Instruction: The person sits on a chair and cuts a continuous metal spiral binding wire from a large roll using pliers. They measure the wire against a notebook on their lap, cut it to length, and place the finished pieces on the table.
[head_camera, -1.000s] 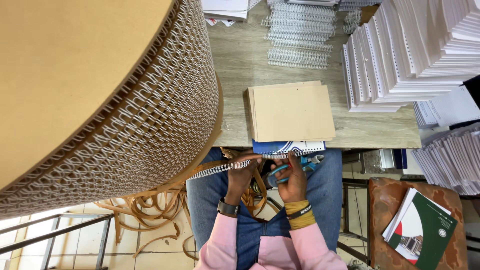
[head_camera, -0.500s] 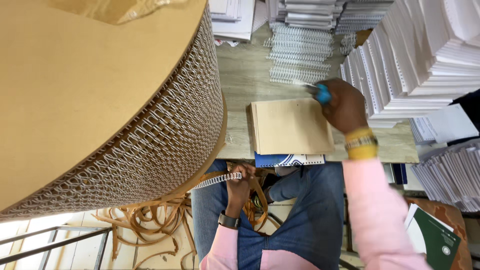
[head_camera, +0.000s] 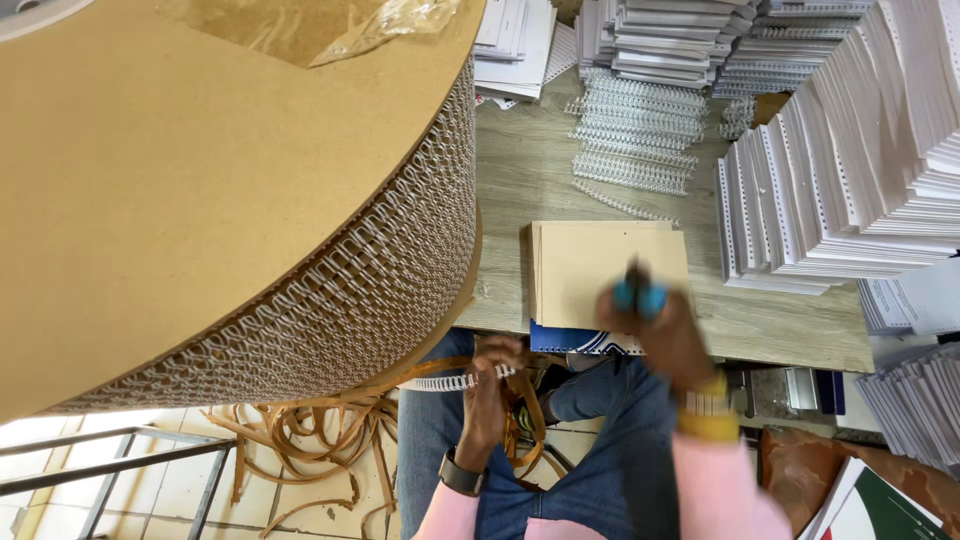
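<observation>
white wire coil strip (head_camera: 455, 381) pinched in left hand (head_camera: 487, 400) over lap, fed off big cardboard spool (head_camera: 200, 190) of looped binding wire. right hand (head_camera: 665, 335), blurred, clenched round blue-handled cutters (head_camera: 640, 296) above stack of tan card covers (head_camera: 610, 270) at table (head_camera: 520, 180) edge. looks like trimming a length of coil; next move likely calls for bringing blades square to strip between loops, steady grip. springy metal, ridged and glossy; matte stiff card; punched white paper stacks (head_camera: 850, 170) fanned at right; cut coils (head_camera: 640, 140) lying beyond; curly brown strapping (head_camera: 300, 440) on floor.
</observation>
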